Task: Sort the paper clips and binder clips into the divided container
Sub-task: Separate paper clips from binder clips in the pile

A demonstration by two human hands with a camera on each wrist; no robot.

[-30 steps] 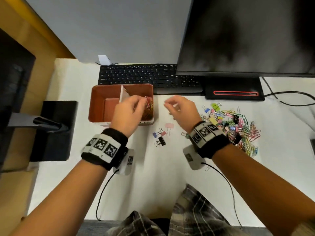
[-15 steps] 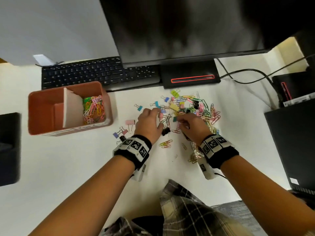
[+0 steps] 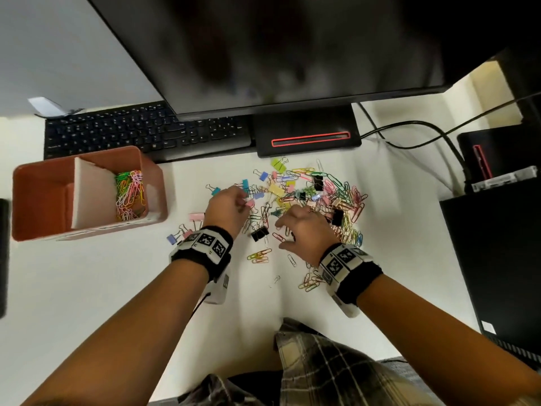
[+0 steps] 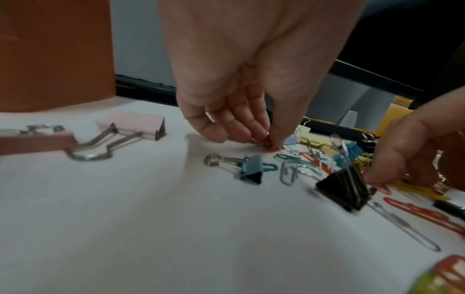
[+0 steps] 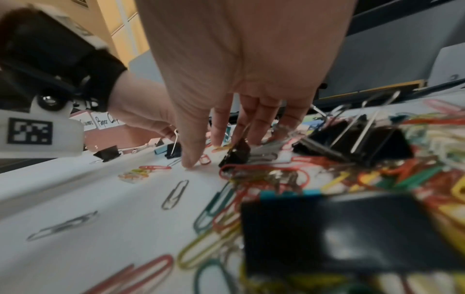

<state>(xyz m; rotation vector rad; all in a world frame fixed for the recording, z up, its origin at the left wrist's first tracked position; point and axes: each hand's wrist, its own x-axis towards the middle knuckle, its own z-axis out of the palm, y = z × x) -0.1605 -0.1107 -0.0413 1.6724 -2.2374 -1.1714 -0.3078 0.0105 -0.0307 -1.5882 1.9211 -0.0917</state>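
The terracotta divided container [image 3: 87, 230] stands at the left, with coloured paper clips [image 3: 130, 194] in its right compartment. The mixed pile of paper clips and binder clips [image 3: 316, 194] lies in front of the monitor stand. My left hand [image 3: 244, 202] is at the pile's left edge. In the left wrist view its thumb and fingers [image 4: 270, 142] pinch a small pink clip [image 4: 273, 148] that lies on the desk. My right hand [image 3: 282, 234] reaches down into the pile with straight fingers [image 5: 251, 135]. Its thumb tip touches the desk beside a small black binder clip [image 5: 236, 155].
A black keyboard [image 3: 140, 133] and the monitor stand [image 3: 307, 136] lie behind the work area. A black computer case [image 3: 497, 253] stands at the right. Loose binder clips [image 3: 178, 232] and paper clips [image 3: 259, 256] are scattered near my wrists.
One second ago my left hand was at the container with paper clips and my right hand hovered beside it. Both hands have moved right and are down in the pile.
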